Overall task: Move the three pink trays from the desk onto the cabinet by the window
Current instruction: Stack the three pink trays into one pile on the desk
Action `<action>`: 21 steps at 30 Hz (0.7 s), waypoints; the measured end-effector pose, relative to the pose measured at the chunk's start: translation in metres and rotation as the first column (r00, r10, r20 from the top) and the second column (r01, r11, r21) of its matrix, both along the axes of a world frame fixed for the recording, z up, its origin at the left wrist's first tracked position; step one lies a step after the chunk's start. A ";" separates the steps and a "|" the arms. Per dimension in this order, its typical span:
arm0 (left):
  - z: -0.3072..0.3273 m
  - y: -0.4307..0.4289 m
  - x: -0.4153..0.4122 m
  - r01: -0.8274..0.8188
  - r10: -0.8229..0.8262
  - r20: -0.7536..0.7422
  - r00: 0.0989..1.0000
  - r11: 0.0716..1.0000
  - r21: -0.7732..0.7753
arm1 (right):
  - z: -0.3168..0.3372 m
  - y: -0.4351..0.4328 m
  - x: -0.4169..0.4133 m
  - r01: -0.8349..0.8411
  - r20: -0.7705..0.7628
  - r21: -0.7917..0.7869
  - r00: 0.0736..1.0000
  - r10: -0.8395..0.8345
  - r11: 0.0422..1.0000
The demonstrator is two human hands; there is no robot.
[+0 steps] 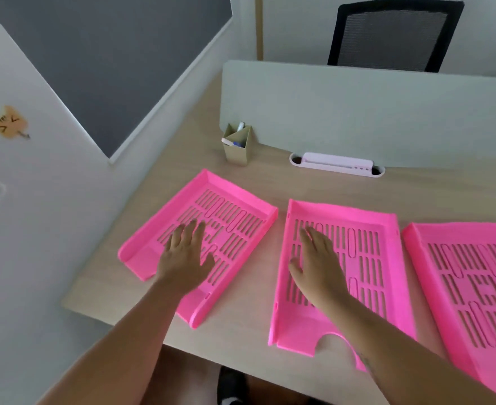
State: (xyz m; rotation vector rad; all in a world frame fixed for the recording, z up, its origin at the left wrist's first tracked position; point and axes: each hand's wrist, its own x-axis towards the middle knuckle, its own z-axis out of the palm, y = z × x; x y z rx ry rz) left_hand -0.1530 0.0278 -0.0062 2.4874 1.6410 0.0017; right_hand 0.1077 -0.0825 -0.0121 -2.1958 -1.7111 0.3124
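Trays, count and place: three pink slotted trays side by side on the table, none on the cabinet yet; cabinet and window out of view.
Left tray (211, 229): angled, near the table's left edge, low open lip toward the near-left corner.
Left hand (186, 258): flat, palm down over the left tray's slotted floor, fingers (195, 229) spread and straight, clamped on nothing; contact with the plastic likely, not certain.
Middle tray (357, 258): lying nearly square to the near edge, cut-out front lip overhanging the table a little.
Right hand (316, 261): palm down over the middle tray's left half, fingers (306, 233) extended and close together, gripping nothing.
Right tray (468, 282): just beside the middle tray, partly cut off by the frame edge, untouched.
Handling, judged: thin moulded plastic, probably light and fairly stiff, some flex at the floor, smooth and a bit slippery; not fragile.
Where to hold, judged: raised side walls or front lip, thumb over the rim; slots offer finger purchase too; nesting all three into one stack looks feasible.
Pen holder (238, 146): back left by the divider, well apart from the trays.
White cable slot (337, 165): behind the middle tray, clear of it.
Divider (357, 112): along the back, office chair (392, 33) beyond.
Obstructions: nothing on or between the trays; wall close on the left.
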 end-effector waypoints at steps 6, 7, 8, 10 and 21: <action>0.001 0.072 -0.080 -0.035 0.034 -0.115 0.993 0.999 -0.007 | -0.001 0.053 -0.099 0.103 -0.358 -0.102 0.924 -0.133 0.989; -0.002 0.081 -0.089 -0.051 0.047 -0.130 0.990 0.998 -0.033 | -0.006 0.058 -0.109 0.140 -0.416 -0.136 0.890 -0.185 0.981; -0.003 0.089 -0.096 -0.065 0.055 -0.141 0.988 0.996 -0.066 | -0.016 0.063 -0.117 0.178 -0.473 -0.174 0.848 -0.240 0.969; -0.009 0.102 -0.106 -0.083 0.062 -0.148 0.987 0.987 -0.140 | -0.042 0.071 -0.124 0.227 -0.553 -0.232 0.769 -0.320 0.946; -0.017 0.122 -0.124 -0.254 0.331 0.220 0.918 0.914 -0.316 | -0.024 0.094 -0.137 0.463 -0.651 -0.469 0.395 -0.648 0.753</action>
